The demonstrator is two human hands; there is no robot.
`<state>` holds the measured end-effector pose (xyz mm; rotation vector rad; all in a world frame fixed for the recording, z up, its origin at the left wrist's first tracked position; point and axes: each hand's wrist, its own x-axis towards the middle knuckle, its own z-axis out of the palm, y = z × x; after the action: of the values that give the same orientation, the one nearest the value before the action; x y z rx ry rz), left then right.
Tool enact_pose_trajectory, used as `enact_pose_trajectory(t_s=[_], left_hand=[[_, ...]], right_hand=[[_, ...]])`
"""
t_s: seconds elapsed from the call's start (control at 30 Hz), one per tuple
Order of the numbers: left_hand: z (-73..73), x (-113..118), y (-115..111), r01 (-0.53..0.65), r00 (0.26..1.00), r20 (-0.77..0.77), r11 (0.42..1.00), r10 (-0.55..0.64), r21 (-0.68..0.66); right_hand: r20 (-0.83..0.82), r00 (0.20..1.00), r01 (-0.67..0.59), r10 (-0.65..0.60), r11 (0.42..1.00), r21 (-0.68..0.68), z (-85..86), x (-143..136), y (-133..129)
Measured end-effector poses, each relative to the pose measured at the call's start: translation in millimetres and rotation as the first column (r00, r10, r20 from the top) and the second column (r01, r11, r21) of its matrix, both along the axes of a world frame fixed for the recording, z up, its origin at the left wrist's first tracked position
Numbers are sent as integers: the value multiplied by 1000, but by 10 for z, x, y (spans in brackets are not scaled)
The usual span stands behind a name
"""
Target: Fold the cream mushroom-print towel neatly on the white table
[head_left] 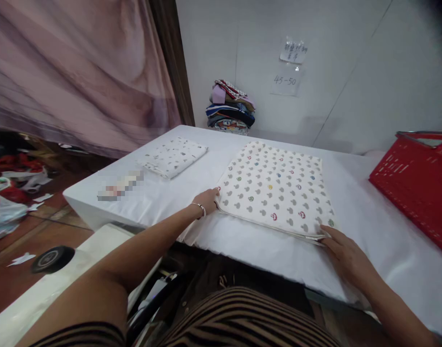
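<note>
pinching the near edge of the mushroom-print cloth (pixel 278 185), i have my left hand (pixel 207 198) closed on its left corner and my right hand (pixel 345 250) on its right; how firmly, i cannot tell. it lies flat in layers mid-table, near the front edge of the white table (pixel 356 197). to its left, apart, is a smaller-printed folded cloth (pixel 173 156), and beyond that something blurred out (pixel 119 185). the red basket (pixel 418 185) crowds the right end. a stack of fabrics (pixel 231 108) stands by the wall (pixel 332 43) behind, left of the paper signs (pixel 286 82). a pink curtain (pixel 79 62) hangs at the left, above plastic bags (pixel 6 214).
</note>
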<state>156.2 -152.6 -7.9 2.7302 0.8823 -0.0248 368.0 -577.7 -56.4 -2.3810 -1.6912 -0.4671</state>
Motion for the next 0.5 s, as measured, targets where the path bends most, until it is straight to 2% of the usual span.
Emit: enact_pose_trajectory(t_s=[0.07,0.13,0.2,0.27,0.37,0.5], left_hand=[[-38,-41,-91,59,998,12,992,-61,108],[-70,-85,-170,127,987,57,954,-148,270],[-99,-115,-214,223,948,119,884,-294,411],[-126,-112,-231,349,868,147,793,-474,500],[-157,-36,-253,480,749,141,677,-647,557],[-168,135,-344,548,686,146,638,-713,542]], right_hand=[[28,1000,-2,3,1000,-11,11,-33,14],[62,998,15,-13,999,-34,20,-79,22],[97,995,37,-32,998,-52,38,-136,51],[126,991,52,-45,997,-49,74,-204,118],[132,989,71,-67,997,-27,147,-322,283],[112,990,91,-89,996,-7,210,-452,513]])
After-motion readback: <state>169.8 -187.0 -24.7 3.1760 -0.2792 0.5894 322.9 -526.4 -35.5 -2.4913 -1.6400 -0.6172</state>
